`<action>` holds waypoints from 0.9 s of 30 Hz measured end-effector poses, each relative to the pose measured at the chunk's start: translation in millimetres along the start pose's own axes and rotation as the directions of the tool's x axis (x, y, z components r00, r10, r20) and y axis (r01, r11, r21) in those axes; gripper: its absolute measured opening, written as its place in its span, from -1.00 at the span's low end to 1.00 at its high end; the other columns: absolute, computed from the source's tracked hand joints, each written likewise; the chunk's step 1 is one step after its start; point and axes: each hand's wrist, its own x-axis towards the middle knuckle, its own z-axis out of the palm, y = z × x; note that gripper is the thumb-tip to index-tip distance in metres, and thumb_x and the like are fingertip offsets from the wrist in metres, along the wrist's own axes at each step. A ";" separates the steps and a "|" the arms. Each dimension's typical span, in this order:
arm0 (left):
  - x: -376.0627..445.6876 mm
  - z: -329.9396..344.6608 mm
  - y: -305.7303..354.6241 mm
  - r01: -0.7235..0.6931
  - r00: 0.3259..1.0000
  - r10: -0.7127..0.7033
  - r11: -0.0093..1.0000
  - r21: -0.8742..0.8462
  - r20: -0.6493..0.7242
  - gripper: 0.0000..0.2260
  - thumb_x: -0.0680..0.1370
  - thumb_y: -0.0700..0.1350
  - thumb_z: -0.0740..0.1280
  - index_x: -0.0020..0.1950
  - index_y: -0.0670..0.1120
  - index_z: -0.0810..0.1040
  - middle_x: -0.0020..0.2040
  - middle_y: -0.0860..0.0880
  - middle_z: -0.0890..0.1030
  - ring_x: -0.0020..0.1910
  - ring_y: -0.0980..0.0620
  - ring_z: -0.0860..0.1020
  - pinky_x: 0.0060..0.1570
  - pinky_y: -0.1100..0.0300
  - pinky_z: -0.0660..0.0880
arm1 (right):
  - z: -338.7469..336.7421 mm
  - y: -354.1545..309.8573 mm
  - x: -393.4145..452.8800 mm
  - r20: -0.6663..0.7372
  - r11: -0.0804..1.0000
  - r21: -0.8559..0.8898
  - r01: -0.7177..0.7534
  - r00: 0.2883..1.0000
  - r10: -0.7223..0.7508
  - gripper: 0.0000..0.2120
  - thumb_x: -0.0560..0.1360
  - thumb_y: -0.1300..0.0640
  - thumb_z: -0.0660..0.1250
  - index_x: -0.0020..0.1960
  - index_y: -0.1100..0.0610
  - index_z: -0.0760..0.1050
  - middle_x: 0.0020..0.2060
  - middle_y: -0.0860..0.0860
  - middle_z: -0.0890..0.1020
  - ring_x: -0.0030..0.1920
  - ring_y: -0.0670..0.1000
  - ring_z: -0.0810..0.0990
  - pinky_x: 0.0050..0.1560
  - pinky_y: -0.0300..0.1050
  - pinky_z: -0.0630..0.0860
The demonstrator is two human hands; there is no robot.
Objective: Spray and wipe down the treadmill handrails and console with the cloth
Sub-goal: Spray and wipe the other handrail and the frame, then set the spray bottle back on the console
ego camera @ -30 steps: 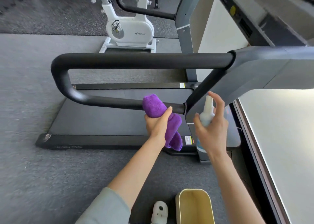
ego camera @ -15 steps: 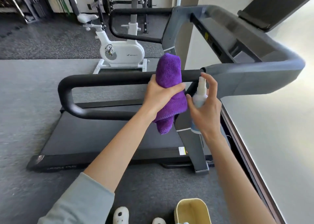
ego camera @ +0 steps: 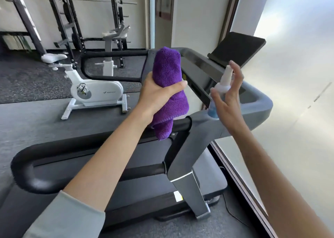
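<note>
My left hand grips a rolled purple cloth, held upright in the air above the near black handrail of the treadmill. The cloth's lower end hangs down over that rail. My right hand holds a small clear spray bottle with a white nozzle and blue liquid, just above the grey console arm. The console's dark panel slopes between both hands, with a black tablet holder behind it. The far handrail loops behind the cloth.
A white exercise bike stands on the grey floor beyond the treadmill. Black weight racks line the back wall. A bright frosted window wall runs along the right side. The treadmill belt lies below my arms.
The view has tilted upward. My left hand lifted the cloth from the lower rail up past the upper rail toward the console. My right hand rose with the bottle alongside.
</note>
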 end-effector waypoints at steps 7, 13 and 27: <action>36.0 -9.8 -14.1 0.041 0.998 -0.041 0.999 -0.012 0.048 -0.40 0.16 0.10 0.58 0.13 -0.01 0.52 0.02 0.02 0.67 -0.05 0.01 0.67 0.07 -0.08 0.60 | -7.0 65.5 67.0 -0.062 0.945 -0.269 -0.185 0.983 0.175 -0.19 0.46 0.38 0.43 0.52 0.01 0.05 0.41 -0.08 0.23 0.17 0.16 0.52 0.25 0.12 0.51; 55.6 -7.8 -24.2 0.063 0.995 -0.062 0.998 -0.002 0.080 -0.38 0.14 0.11 0.58 0.13 -0.02 0.51 0.03 0.00 0.66 -0.03 0.00 0.66 0.10 -0.08 0.58 | -7.4 97.3 77.4 -0.147 0.892 -0.311 -0.327 0.944 0.295 -0.15 0.46 0.37 0.44 0.53 0.03 0.02 0.33 0.01 0.33 0.23 0.26 0.50 0.27 0.15 0.47; 62.6 -4.4 -29.9 0.065 0.990 -0.055 0.995 -0.070 0.130 -0.47 0.31 -0.02 0.61 0.19 -0.09 0.51 0.06 -0.04 0.65 -0.02 0.02 0.65 0.13 -0.01 0.57 | -2.1 86.4 77.5 -0.326 0.842 -0.379 -0.383 0.907 0.265 -0.08 0.37 0.30 0.50 0.56 0.18 0.04 0.48 0.10 0.23 0.37 0.01 0.29 0.35 -0.10 0.23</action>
